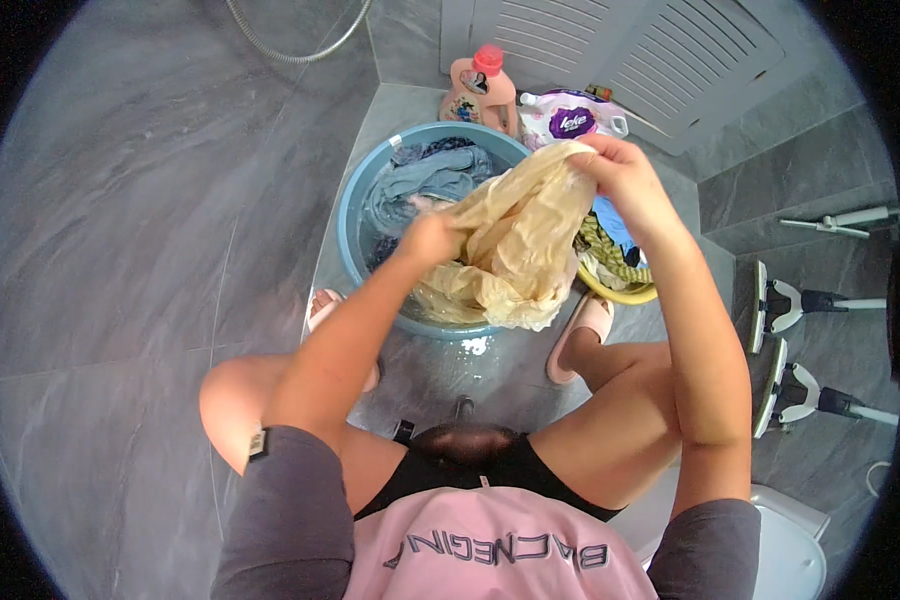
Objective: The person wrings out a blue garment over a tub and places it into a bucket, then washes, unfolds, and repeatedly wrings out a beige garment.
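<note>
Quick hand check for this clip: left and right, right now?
Left hand: closed, gripping the pale-yellow cloth over the blue basin.
Right hand: closed, pinching the same cloth's upper edge.

Hands (625, 172): two, centre
Yellow cloth (518, 240): one, centre
Basins (344, 215): two
Slippers (597, 318): a pair
Bottle (478, 92): one, top
Pouch (570, 121): one, top
Mops (791, 305): two, far right
Hose (295, 58): one

Large, dark-edged capital letters are running upside down across the pink shirt (490, 515) at the near side. At the far side, pale lettering is standing out on the purple patch (571, 122) of a white-and-pink package (538, 128), while the pink bottle (498, 92) to its left is carrying a small illustrated label (462, 108). A tag (258, 441) on the near left grey sleeve (285, 500) is showing marks too small to read.
</note>
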`<state>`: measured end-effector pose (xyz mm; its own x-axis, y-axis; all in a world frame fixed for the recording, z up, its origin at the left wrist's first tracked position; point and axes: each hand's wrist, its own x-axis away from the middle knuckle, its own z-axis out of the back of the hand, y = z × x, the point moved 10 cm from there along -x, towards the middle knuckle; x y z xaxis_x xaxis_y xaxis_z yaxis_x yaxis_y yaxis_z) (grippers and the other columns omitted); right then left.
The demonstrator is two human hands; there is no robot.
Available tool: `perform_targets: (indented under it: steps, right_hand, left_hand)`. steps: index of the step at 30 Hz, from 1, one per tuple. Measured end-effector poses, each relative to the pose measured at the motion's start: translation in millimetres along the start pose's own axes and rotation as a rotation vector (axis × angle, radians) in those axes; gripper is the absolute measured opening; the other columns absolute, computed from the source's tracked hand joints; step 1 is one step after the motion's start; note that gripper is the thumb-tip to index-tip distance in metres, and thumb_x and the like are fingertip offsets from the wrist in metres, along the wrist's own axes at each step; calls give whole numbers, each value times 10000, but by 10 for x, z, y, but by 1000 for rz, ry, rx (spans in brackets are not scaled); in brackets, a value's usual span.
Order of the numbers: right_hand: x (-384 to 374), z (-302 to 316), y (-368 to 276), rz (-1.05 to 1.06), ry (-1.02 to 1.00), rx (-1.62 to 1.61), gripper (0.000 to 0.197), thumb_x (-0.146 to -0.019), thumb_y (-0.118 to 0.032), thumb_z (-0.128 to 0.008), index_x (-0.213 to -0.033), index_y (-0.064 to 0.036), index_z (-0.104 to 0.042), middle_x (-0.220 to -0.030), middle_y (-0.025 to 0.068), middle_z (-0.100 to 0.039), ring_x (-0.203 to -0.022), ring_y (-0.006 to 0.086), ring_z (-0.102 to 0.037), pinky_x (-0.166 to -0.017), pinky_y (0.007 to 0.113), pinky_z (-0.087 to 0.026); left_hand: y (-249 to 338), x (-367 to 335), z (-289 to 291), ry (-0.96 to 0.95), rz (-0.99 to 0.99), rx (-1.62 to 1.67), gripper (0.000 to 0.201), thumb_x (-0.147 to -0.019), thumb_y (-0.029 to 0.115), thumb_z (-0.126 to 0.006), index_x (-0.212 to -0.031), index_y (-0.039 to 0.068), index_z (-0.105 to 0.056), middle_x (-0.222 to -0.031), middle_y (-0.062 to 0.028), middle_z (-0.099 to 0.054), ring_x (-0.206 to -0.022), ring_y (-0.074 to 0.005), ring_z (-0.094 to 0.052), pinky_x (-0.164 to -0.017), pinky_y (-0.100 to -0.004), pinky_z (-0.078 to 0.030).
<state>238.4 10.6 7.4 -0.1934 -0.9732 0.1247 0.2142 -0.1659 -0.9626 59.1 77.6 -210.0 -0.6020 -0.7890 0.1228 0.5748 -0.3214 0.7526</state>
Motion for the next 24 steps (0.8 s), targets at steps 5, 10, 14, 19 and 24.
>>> perform_targets:
  steps: [5, 10, 14, 19, 24]
  right_hand:
    - [-106, 644, 748, -155, 164, 284, 240, -838, -162, -552, -989, 12, -621, -748, 49, -616, -662, 122, -558, -602, 262, -452]
    - [-26, 132, 863, -24, -25, 592, 244, -798, -206, -592, -954, -18, -616, -809, 151, -645, -739, 237, -621, -683, 348, -489]
    - [370, -991, 554, 23, -434, 710, 221, -826, -194, -551, -969, -43, -626, -860, 157, -646, -826, 273, -618, -754, 355, -477]
    - [376, -1213, 916, 7, -361, 605, 611, -737, -261, -621, -1233, 41, -430, -1116, 274, -546, -1042, 360, -542, -909, 362, -420]
    - [351, -1265, 909, -138, -622, 47, 599, -744, -361, -701, -1172, 17, -520, -1012, 147, -625, -931, 220, -583, -826, 314, -454]
  left_hand:
    - [-57, -80, 837, 125, 261, 392, 278, -857, 187, -434, -934, 10, -634, -826, -74, -641, -720, -175, -599, -638, -325, -465]
    - [1213, 272, 1349, 120, 306, 792, 260, -858, 190, -429, -904, 9, -610, -830, -76, -616, -711, -174, -581, -649, -324, -466]
    - [1773, 369, 1520, 102, 167, 1065, 212, -852, 143, -430, -863, -10, -575, -808, -93, -598, -706, -179, -584, -642, -324, -479]
    - [2306, 364, 1324, -25, 13, 1264, 206, -861, 120, -413, -874, -24, -560, -820, -117, -601, -729, -196, -602, -673, -332, -504]
    - [2278, 400, 1512, -57, -23, 1353, 228, -881, 140, -414, -896, -27, -568, -852, -130, -613, -771, -204, -616, -717, -343, -512]
